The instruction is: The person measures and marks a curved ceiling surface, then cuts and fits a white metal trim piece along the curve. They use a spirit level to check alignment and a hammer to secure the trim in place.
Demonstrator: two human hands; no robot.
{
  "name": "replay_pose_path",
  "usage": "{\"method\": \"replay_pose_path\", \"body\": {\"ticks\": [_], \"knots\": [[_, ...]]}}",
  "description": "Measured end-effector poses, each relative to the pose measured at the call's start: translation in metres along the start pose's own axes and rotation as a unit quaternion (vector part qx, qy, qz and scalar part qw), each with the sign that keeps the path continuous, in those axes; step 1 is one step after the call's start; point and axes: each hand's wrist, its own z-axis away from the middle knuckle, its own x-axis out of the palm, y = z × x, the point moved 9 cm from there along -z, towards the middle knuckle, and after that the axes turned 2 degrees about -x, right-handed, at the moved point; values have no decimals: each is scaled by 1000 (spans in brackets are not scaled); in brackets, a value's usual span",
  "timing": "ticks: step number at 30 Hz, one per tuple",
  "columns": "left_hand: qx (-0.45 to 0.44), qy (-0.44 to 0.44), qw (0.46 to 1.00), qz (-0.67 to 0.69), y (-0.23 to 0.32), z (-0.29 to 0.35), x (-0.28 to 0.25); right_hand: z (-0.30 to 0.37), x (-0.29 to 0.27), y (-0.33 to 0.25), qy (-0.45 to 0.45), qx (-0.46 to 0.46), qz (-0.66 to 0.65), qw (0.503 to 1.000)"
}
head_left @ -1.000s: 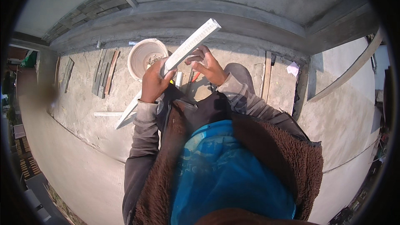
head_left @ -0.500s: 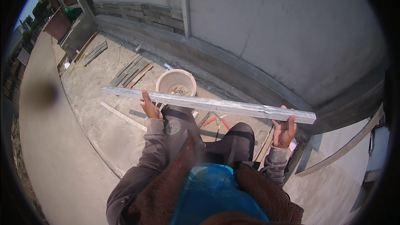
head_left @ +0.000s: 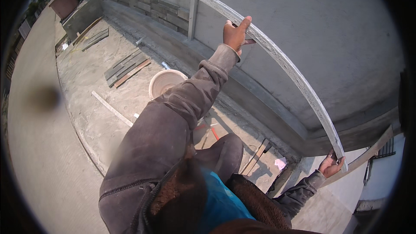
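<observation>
A long, whitish-grey bar, like a plasterer's straightedge (head_left: 294,76), slants across the front of the grey wall (head_left: 329,30). It looks bowed through the wide lens. My left hand (head_left: 235,35) grips it toward its upper left end, arm stretched far forward. Near the lower right end, my right hand (head_left: 331,165) has its fingers around the bar. Whether the bar touches the wall, I cannot tell. Below my left sleeve, a pale round bucket (head_left: 154,87) stands partly hidden. A red-handled tool (head_left: 215,134) lies on the ground by my knee, partly covered.
Grey stone strips (head_left: 125,67) and a wooden strip (head_left: 132,73) lie on the sandy ground left of the bucket. A pale batten (head_left: 112,108) is nearer me. A ledge (head_left: 264,99) runs along the wall's foot. Stacked stone cladding (head_left: 147,6) covers part of the wall; a planter (head_left: 64,2) stands far left.
The bar has gone from level above my knees to a steep slant before the wall. My left hand has moved up and forward, my right hand down and to the right. Both still grip it.
</observation>
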Motion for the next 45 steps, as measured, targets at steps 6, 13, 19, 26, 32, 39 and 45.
{"method": "replay_pose_path", "body": {"ticks": [6,13,19,26,32,39,45], "knots": [[-24,-48,998,23,-17,-41,33,-23,18,0,-4,-6,-25,1000],[1,-40,999,37,-16,-82,61,-81,41,14,-62,-23,-12,998],[-37,-16,999,20,-30,-97,65,-127,44,26,-97,1,-22,995],[-17,9,1000,19,-24,-105,64,-138,58,34,-90,4,-36,995],[-12,-4,999,38,-35,-127,55,-133,74,40,-97,4,-41,994],[16,-11,999,43,-30,-133,61,-141,71,48,-98,11,-43,994],[10,-12,1000,13,-28,-133,60,-151,69,52,-100,-9,-18,995]]}}
